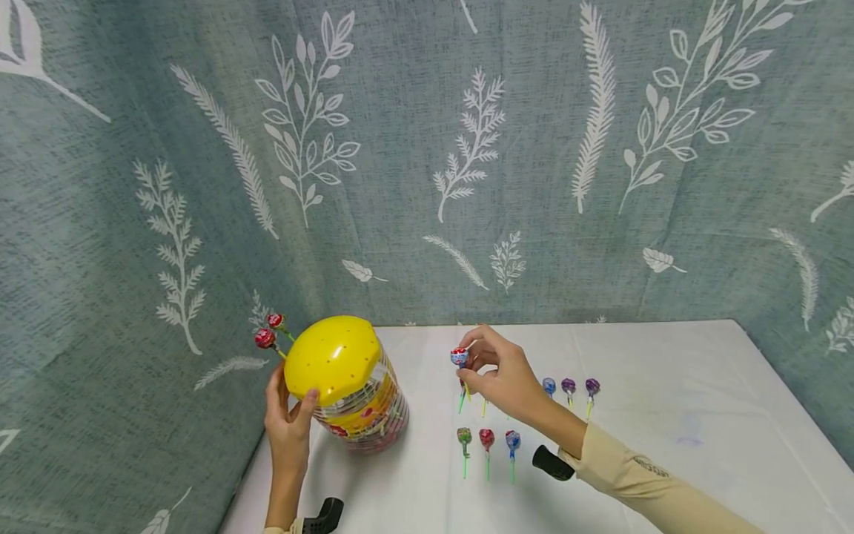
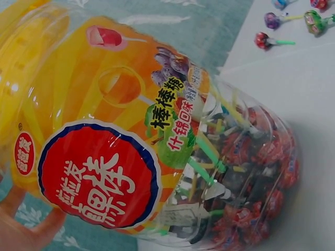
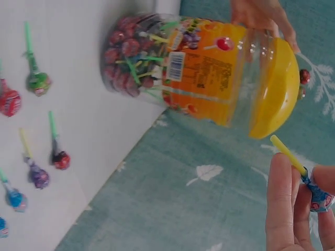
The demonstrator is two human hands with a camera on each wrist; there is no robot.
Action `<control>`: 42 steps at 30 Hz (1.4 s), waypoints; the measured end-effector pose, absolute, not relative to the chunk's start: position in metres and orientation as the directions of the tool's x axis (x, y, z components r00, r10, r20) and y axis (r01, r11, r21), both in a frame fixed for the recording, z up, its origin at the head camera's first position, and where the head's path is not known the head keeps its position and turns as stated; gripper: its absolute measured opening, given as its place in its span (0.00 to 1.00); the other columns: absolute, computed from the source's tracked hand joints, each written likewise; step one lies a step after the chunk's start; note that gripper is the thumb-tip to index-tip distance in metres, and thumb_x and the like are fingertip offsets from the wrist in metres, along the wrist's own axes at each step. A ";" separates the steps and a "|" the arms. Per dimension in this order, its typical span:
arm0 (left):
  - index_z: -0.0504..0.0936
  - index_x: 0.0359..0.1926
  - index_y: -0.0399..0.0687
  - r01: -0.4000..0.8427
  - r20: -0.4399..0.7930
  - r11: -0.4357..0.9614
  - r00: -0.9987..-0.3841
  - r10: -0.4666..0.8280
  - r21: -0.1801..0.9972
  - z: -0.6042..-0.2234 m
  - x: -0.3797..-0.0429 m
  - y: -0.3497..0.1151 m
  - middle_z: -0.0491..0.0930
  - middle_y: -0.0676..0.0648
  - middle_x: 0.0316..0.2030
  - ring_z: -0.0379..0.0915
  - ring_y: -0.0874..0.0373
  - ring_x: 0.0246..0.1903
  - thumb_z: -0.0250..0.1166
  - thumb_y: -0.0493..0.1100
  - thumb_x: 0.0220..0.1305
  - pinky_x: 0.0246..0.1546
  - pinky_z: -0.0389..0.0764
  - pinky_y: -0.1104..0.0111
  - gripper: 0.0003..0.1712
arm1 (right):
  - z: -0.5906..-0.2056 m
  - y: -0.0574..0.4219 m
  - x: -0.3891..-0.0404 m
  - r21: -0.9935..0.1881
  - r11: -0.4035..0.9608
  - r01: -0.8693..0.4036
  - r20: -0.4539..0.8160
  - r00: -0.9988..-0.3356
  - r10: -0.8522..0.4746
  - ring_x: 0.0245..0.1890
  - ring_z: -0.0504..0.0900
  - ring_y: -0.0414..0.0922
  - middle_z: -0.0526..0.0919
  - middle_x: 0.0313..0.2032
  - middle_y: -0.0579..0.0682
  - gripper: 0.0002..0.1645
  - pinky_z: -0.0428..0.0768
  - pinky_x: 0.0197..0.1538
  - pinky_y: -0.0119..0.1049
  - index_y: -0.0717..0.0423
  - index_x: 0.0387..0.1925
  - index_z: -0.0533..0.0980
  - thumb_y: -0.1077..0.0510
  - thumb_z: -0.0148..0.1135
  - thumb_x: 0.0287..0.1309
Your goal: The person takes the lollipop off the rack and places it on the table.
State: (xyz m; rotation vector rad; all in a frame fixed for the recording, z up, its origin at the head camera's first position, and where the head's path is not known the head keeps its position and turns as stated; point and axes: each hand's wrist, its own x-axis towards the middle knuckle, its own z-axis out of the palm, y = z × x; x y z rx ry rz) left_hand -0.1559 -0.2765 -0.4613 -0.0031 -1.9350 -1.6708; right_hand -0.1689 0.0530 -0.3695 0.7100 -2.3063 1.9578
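Observation:
My left hand [image 1: 290, 419] grips a clear plastic candy jar [image 1: 370, 411] near its domed yellow lid [image 1: 333, 356], thumb on the near side. The jar is tilted, and in the left wrist view many wrapped lollipops show through its lower wall. Two red lollipops [image 1: 265, 339] stick out at the lid's far left edge, their lower sticks hidden. To the right of the jar, above the table, my right hand [image 1: 500, 371] pinches a blue-wrapped lollipop [image 1: 459, 357]. In the right wrist view its yellow stick [image 3: 288, 153] points toward the lid.
Lollipops lie in two rows on the white table [image 1: 667, 445]. The front row has a green one [image 1: 463, 436], a red one [image 1: 486, 439] and a blue one [image 1: 512, 440]. Behind, purple ones [image 1: 592, 386] show; my right hand covers part of that row. A patterned curtain [image 1: 400, 148] hangs behind.

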 end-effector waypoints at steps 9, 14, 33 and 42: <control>0.58 0.71 0.53 0.360 0.415 0.211 -0.836 -0.360 0.909 -0.459 -0.154 -0.276 0.57 0.50 0.69 0.51 0.55 0.67 0.60 0.34 0.59 0.53 0.67 0.77 0.40 | -0.376 0.077 -0.155 -0.931 0.135 -0.340 0.292 -0.913 -0.286 0.28 0.78 0.63 0.76 0.30 0.61 0.16 0.82 0.29 0.44 0.65 0.43 0.70 0.75 0.61 0.52; 0.57 0.71 0.51 0.380 0.426 0.194 -0.834 -0.352 0.904 -0.460 -0.154 -0.276 0.57 0.49 0.69 0.51 0.55 0.68 0.60 0.33 0.60 0.53 0.67 0.77 0.40 | -0.388 0.086 -0.153 -0.931 0.174 -0.321 0.267 -0.924 -0.275 0.26 0.78 0.59 0.76 0.30 0.61 0.16 0.81 0.27 0.43 0.65 0.43 0.71 0.74 0.62 0.51; 0.57 0.72 0.48 0.390 0.444 0.217 -0.828 -0.343 0.895 -0.460 -0.156 -0.277 0.58 0.47 0.69 0.52 0.55 0.67 0.60 0.33 0.60 0.52 0.67 0.76 0.40 | -0.460 0.120 -0.157 -0.963 0.189 -0.192 0.147 -0.962 -0.230 0.24 0.81 0.48 0.76 0.30 0.57 0.19 0.81 0.25 0.38 0.61 0.44 0.71 0.69 0.66 0.51; 0.55 0.72 0.54 0.336 0.397 0.224 -0.852 -0.343 0.915 -0.458 -0.154 -0.277 0.56 0.51 0.69 0.51 0.56 0.67 0.60 0.36 0.60 0.54 0.66 0.75 0.40 | -0.491 0.126 -0.149 -0.974 0.223 -0.035 0.007 -0.992 -0.123 0.22 0.80 0.45 0.77 0.29 0.55 0.20 0.81 0.23 0.38 0.62 0.43 0.71 0.69 0.68 0.47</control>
